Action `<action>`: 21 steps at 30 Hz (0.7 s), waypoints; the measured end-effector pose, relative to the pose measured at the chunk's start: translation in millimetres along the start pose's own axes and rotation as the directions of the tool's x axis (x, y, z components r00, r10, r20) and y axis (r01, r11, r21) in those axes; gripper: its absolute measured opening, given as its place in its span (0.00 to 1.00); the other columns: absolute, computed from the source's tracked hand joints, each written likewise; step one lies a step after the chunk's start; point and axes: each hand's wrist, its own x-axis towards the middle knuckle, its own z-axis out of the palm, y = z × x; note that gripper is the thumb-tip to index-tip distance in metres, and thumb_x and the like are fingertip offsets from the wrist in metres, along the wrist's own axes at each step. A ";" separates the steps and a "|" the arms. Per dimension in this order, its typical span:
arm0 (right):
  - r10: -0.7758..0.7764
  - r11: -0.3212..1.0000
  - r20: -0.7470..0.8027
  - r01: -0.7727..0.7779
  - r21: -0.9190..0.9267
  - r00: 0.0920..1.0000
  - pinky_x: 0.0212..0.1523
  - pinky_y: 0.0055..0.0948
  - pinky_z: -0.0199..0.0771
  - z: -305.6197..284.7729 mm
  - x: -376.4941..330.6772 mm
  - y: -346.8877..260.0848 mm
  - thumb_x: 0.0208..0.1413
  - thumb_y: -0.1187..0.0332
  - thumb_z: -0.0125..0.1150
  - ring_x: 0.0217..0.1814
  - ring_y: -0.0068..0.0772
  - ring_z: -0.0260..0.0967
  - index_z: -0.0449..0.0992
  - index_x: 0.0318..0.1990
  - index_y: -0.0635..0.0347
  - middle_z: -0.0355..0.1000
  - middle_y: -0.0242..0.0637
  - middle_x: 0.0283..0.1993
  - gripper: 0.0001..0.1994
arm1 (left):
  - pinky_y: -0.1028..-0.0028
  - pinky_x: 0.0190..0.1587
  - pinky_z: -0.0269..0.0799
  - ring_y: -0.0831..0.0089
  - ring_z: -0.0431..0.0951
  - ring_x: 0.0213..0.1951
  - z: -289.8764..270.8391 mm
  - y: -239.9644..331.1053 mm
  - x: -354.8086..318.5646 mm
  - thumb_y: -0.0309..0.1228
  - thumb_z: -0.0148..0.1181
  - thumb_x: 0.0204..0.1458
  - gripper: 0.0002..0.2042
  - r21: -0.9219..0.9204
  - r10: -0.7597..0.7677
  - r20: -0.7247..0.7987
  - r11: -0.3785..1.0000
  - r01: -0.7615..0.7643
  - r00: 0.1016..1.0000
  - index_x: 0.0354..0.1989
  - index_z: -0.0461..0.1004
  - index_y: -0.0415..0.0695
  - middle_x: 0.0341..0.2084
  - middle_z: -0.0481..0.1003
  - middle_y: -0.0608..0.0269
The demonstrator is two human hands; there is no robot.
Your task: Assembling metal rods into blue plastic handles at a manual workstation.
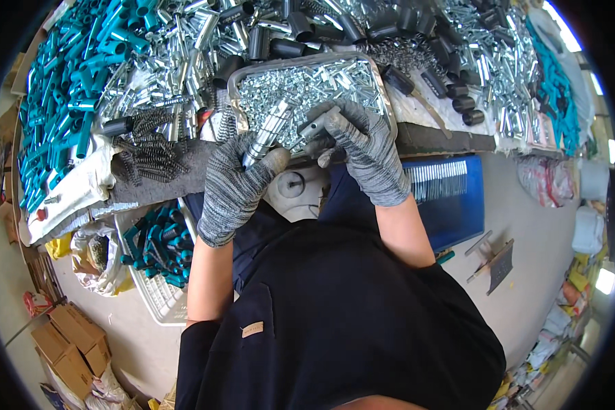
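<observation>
Place: small-parts workshop
Bench (441,141): heaped with teal tubes (83,76), black sleeves (301,26), springs (150,161), bright metal pieces (205,31)
Floor (529,266): blue crate (476,198), cardboard boxes (75,331)
Right edge: perhaps stuffed sacks (544,345), blurred

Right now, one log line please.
left hand: holding shiny metal cylinders | right hand: holding grey holed tube | metal-parts tray: partly behind hands

Shows at ten o'clock a gloved left hand (236,178) around silvery metal pieces (272,126) and, at two, a gloved right hand (374,152) with a grey tube (319,126); includes a parts-filled tray (307,61) at twelve, a blue bin (451,222) at three.
</observation>
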 end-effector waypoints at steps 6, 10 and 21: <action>-0.023 1.000 -0.017 0.023 -0.015 1.000 0.21 0.15 0.71 -12.6 0.2 -5.4 0.58 0.55 0.59 0.26 0.19 0.73 0.74 0.41 0.63 0.75 0.33 0.32 0.17 | 0.76 0.34 0.68 0.82 0.70 0.29 -5.4 2.8 -7.6 0.35 0.64 0.52 0.12 0.202 0.205 0.038 0.957 -0.208 0.978 0.38 0.77 0.38 0.25 0.75 0.67; -0.268 0.949 -0.266 0.300 0.091 0.926 0.19 0.12 0.65 -56.6 6.0 -17.1 0.60 0.60 0.58 0.25 0.15 0.70 0.73 0.44 0.63 0.76 0.36 0.35 0.15 | 0.81 0.27 0.63 0.85 0.67 0.24 -37.6 5.4 -13.3 0.33 0.57 0.57 0.09 -0.131 -0.128 0.131 0.981 0.145 0.983 0.34 0.75 0.38 0.20 0.71 0.69; -0.081 0.995 -0.123 0.087 0.041 0.989 0.18 0.12 0.63 -5.0 7.9 8.0 0.61 0.58 0.56 0.23 0.14 0.68 0.73 0.44 0.62 0.77 0.40 0.37 0.15 | 0.73 0.40 0.73 0.73 0.78 0.34 -24.8 4.8 -11.4 0.32 0.63 0.51 0.17 0.355 0.129 0.101 0.921 -0.157 0.986 0.44 0.75 0.31 0.29 0.78 0.53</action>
